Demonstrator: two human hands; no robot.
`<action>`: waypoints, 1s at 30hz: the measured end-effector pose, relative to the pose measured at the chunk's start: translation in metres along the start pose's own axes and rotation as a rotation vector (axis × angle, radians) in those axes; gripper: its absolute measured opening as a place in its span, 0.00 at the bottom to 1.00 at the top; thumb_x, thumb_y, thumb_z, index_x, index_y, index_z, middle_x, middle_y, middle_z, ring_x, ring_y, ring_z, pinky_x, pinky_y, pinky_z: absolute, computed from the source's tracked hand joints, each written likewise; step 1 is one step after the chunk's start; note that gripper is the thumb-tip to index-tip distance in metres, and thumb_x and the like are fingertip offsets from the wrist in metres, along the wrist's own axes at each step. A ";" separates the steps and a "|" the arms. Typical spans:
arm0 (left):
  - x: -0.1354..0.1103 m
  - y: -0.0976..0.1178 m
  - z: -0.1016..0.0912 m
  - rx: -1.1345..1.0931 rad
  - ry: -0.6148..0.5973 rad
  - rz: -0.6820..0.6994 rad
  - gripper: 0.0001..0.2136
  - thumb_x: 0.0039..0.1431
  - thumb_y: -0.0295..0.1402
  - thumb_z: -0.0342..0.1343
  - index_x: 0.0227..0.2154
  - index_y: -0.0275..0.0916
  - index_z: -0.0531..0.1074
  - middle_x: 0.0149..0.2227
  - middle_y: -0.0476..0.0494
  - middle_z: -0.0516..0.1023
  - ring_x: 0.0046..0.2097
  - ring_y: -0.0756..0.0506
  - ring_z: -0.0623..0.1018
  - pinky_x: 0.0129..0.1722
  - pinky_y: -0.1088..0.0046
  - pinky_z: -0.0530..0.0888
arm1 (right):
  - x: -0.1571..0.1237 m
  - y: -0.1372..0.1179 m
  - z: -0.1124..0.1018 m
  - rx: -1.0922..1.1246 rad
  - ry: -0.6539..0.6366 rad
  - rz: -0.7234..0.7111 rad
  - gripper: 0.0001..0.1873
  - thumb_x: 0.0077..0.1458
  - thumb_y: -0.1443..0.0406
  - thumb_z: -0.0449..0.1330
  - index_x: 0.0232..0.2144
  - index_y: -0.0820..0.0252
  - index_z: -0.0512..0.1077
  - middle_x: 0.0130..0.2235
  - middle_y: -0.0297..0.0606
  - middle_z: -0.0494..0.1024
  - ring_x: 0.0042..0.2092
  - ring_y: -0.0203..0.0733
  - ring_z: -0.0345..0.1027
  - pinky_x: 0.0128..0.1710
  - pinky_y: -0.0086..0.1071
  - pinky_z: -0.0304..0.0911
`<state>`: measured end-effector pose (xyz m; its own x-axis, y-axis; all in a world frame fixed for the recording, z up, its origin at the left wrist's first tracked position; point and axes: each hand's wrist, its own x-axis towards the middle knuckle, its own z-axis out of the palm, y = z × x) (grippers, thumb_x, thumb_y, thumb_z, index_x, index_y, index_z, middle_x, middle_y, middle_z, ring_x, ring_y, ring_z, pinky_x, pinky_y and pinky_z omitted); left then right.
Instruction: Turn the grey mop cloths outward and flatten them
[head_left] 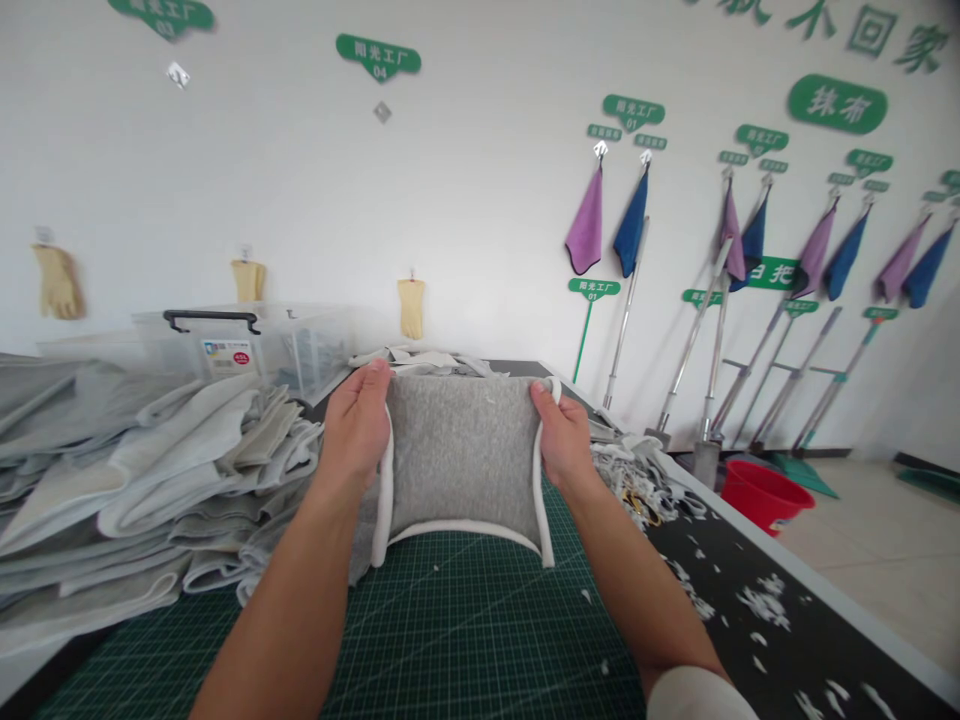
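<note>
A grey piece of fabric (pixel 465 455) with white edging along its sides and bottom is stretched between my hands. It hangs upright above the green cutting mat (pixel 480 630). My left hand (pixel 361 420) pinches its upper left corner, thumb on top. At the upper right corner, my right hand (pixel 562 430) grips the fabric the same way. The fingers behind the cloth are hidden. A large heap of folded grey and white fabric pieces (pixel 150 470) lies to the left of my left forearm.
Behind the heap stands a clear plastic box (pixel 300 345) with a black handle. Fabric scraps (pixel 637 475) and white trimmings (pixel 765 600) lie on the dark tabletop at right. A red bucket (pixel 765 495) is on the floor. Purple and blue cloths (pixel 585 225) hang on the wall.
</note>
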<state>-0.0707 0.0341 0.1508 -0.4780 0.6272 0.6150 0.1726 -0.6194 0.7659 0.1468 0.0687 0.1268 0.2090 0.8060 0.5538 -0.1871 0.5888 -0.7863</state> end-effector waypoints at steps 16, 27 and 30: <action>-0.001 0.005 -0.004 -0.004 -0.172 -0.072 0.11 0.49 0.42 0.58 0.24 0.39 0.69 0.21 0.53 0.64 0.24 0.50 0.62 0.25 0.76 0.58 | 0.004 -0.011 -0.001 -0.081 0.043 -0.122 0.14 0.51 0.53 0.58 0.31 0.57 0.72 0.27 0.31 0.70 0.31 0.37 0.61 0.31 0.29 0.56; -0.002 0.012 -0.011 0.000 -0.312 -0.094 0.13 0.49 0.42 0.61 0.24 0.39 0.66 0.17 0.56 0.55 0.19 0.53 0.53 0.19 0.77 0.49 | 0.013 -0.003 -0.010 -0.053 0.158 -0.087 0.16 0.49 0.52 0.60 0.26 0.58 0.67 0.24 0.29 0.65 0.26 0.34 0.56 0.26 0.27 0.53; -0.001 0.013 -0.018 0.009 -0.436 -0.106 0.10 0.48 0.38 0.62 0.25 0.39 0.67 0.18 0.55 0.57 0.20 0.53 0.55 0.19 0.78 0.50 | 0.015 -0.003 -0.013 -0.120 0.173 -0.093 0.16 0.50 0.51 0.59 0.26 0.58 0.68 0.23 0.29 0.66 0.26 0.35 0.57 0.26 0.28 0.52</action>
<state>-0.0829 0.0167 0.1570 -0.0859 0.8286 0.5531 0.1504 -0.5380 0.8294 0.1629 0.0779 0.1343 0.3837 0.7198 0.5785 -0.0463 0.6407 -0.7664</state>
